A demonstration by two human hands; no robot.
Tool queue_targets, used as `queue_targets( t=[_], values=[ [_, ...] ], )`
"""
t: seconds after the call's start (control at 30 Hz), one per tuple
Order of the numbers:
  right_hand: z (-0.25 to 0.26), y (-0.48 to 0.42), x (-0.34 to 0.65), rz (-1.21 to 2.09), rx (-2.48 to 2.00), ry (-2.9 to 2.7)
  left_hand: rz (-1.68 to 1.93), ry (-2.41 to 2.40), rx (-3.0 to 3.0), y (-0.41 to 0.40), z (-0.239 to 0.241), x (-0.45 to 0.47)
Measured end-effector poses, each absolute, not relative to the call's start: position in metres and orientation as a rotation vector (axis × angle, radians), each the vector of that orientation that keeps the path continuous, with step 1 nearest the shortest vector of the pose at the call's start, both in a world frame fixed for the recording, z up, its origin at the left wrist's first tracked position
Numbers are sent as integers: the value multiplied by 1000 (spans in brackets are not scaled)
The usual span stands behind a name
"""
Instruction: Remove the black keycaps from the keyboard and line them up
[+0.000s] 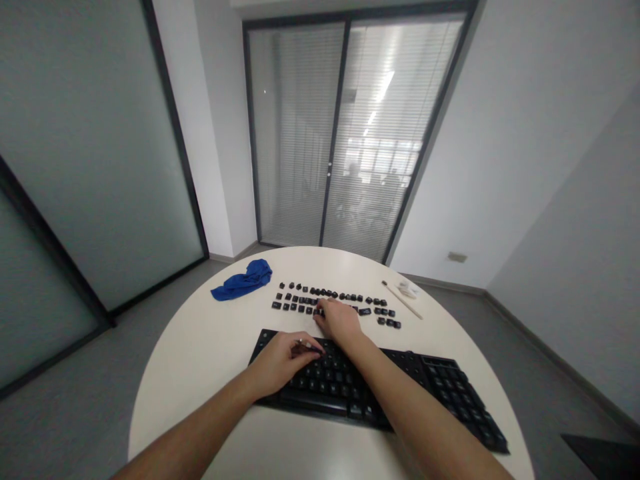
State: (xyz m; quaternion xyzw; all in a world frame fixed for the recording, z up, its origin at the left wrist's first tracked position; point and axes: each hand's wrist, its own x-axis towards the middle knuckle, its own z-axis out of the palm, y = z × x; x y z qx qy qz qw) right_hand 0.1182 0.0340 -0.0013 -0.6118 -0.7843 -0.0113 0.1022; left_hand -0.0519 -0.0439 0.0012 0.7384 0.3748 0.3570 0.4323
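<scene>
A black keyboard [320, 404] lies at a slant across the near part of the table. Over its upper left area is my left hand [285, 360], thumb and fingers closed together just above the keys; a small dark thing at the fingertips is too unclear to name. My right hand [340, 321] reaches across the keyboard's top edge to the loose black keycaps. Its fingers are bent down and closed at a keycap [316, 311] in the nearest row, and the palm hides some others. More keycaps [325, 292] lie in several rows behind the keyboard.
A crumpled blue cloth [245, 281] lies at the table's back left. To the back right are a thin brush [404, 300] and a small whitish bundle [408, 289]. The round cream table [185, 373] has a curved edge; glass doors [320, 140] stand beyond it.
</scene>
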Motion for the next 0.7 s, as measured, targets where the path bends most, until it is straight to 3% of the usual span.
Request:
queue_targets(
  t=[0.7],
  values=[
    [24, -11, 161, 209, -1645, -2299, 904, 916, 1728, -45, 2, -50]
  ],
)
